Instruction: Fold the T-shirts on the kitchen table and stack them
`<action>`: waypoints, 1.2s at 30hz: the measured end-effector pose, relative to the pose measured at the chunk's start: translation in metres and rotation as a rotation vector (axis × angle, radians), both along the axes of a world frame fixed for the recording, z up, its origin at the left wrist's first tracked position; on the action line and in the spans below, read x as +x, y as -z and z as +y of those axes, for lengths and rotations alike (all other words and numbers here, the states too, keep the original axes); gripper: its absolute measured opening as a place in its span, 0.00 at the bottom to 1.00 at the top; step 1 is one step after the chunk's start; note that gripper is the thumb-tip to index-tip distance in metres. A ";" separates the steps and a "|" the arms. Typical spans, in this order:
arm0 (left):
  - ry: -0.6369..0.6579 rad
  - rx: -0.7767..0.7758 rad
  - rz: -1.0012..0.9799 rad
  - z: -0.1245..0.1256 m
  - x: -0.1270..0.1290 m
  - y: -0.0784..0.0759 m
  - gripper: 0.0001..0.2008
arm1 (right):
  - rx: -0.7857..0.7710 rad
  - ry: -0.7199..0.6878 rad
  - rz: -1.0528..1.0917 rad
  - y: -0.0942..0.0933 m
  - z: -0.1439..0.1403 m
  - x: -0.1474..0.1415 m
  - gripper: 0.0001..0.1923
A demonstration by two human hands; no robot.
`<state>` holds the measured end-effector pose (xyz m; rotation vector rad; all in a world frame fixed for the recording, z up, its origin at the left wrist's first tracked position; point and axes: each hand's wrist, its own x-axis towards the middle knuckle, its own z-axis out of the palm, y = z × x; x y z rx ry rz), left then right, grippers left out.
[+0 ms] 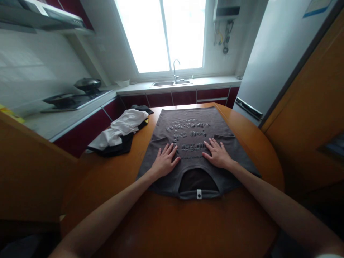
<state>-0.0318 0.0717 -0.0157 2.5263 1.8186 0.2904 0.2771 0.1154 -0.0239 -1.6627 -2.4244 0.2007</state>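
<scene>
Your left hand [164,162] lies flat and spread, palm down, on the grey T-shirt [193,143], and your right hand [217,154] does the same just to its 3 o'clock side; neither pinches any cloth. The shirt is laid out print side up on the round wooden tabletop [172,222], its collar toward you at 6 o'clock and its hem toward the window at 12 o'clock. Both sleeves look folded inward over the body of the shirt, and your fingertips rest at the lower edge of the printed lettering [189,134]. A small white tag [199,194] shows at the back of the collar. At about 10 o'clock from your hands, well apart from the shirt, a crumpled heap of white and black clothes [118,134] sits on the tabletop's edge. Beyond, at 12 o'clock, a sink [170,83] with a tap stands under the window.
</scene>
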 end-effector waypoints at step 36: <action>0.492 0.121 0.122 -0.121 -0.123 -0.051 0.18 | 0.400 -0.416 0.261 -0.008 -0.126 0.148 0.08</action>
